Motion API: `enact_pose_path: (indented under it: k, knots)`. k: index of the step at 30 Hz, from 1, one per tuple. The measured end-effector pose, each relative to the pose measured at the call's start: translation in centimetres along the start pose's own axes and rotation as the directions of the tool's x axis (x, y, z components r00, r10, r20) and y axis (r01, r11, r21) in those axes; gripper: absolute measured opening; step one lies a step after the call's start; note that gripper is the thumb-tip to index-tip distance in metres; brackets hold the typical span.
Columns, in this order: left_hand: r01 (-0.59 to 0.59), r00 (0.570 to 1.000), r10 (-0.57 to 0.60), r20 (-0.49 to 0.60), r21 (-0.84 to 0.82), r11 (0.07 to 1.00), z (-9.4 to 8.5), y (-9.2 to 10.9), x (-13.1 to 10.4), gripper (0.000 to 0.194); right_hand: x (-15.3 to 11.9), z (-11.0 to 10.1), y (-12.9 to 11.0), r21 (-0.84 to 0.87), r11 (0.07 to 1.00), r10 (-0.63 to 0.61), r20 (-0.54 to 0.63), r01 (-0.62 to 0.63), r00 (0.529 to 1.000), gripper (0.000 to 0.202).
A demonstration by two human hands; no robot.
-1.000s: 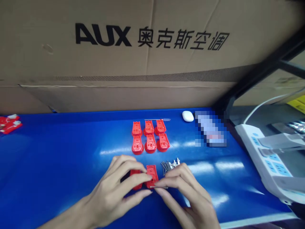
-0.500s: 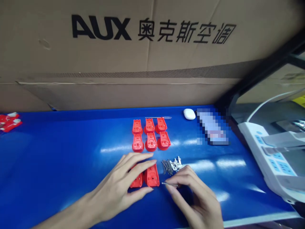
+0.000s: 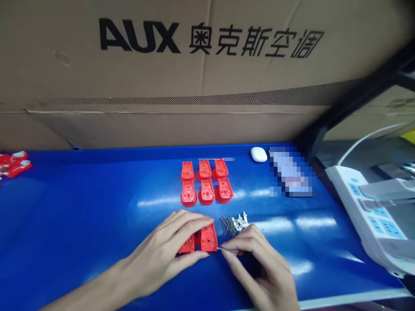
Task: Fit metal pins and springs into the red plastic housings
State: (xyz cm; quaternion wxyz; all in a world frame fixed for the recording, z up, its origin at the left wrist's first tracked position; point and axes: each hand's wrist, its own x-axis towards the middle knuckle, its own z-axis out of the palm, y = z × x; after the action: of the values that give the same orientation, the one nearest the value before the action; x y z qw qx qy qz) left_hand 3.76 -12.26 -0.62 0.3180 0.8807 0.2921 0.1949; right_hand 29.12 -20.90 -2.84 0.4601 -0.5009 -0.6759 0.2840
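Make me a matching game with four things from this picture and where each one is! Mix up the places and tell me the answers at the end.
Things:
1. Thin metal rod
2. Small white pieces
3. White rounded case
4. Power strip

Places:
A. Near the back edge of the blue table
B. At the far right of the picture
C. Held in the right hand
D. Right beside a pile of dark rods

Right pairs: 1-C, 2-D, 3-A, 4-B
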Motion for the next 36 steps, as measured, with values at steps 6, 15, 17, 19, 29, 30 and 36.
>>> enact_pose_path:
  k: [6, 15, 17, 19, 29, 30, 36]
  knots:
    - [0.005, 1.0, -0.005, -0.006, -0.001, 1.0, -0.16, 0.03, -0.14, 0.056, -0.09, 0.05, 0.12, 0.009, 1.0, -0.001, 0.013, 0.001, 1.0, 0.02]
    - [0.029, 0.999, -0.029, 0.021, 0.01, 1.0, 0.06, -0.2, -0.2, 0.059, 0.12, 0.19, 0.01, -0.002, 1.0, -0.022, -0.009, 0.022, 1.0, 0.021]
    - [0.026, 1.0, -0.026, 0.018, 0.014, 1.0, 0.12, -0.3, -0.21, 0.06, 0.17, 0.16, 0.0, -0.006, 1.0, -0.029, -0.01, 0.029, 1.0, 0.022]
    - [0.022, 1.0, -0.022, 0.012, 0.018, 1.0, 0.18, -0.42, -0.16, 0.06, 0.16, 0.13, 0.06, -0.005, 0.999, -0.033, -0.014, 0.033, 0.999, 0.022]
    - [0.028, 0.999, -0.028, 0.017, 0.027, 0.999, 0.19, -0.37, -0.4, 0.061, 0.04, 0.11, 0.05, -0.057, 0.997, -0.054, -0.044, 0.051, 0.998, 0.024]
    - [0.026, 1.0, -0.026, 0.017, 0.029, 0.999, 0.17, -0.37, -0.39, 0.061, 0.03, 0.12, 0.06, -0.07, 0.996, -0.055, -0.058, 0.051, 0.997, 0.023]
    - [0.034, 0.999, -0.035, 0.025, 0.042, 0.999, 0.1, -0.44, -0.26, 0.063, -0.15, 0.04, 0.18, -0.102, 0.994, -0.038, -0.077, 0.03, 0.996, 0.021]
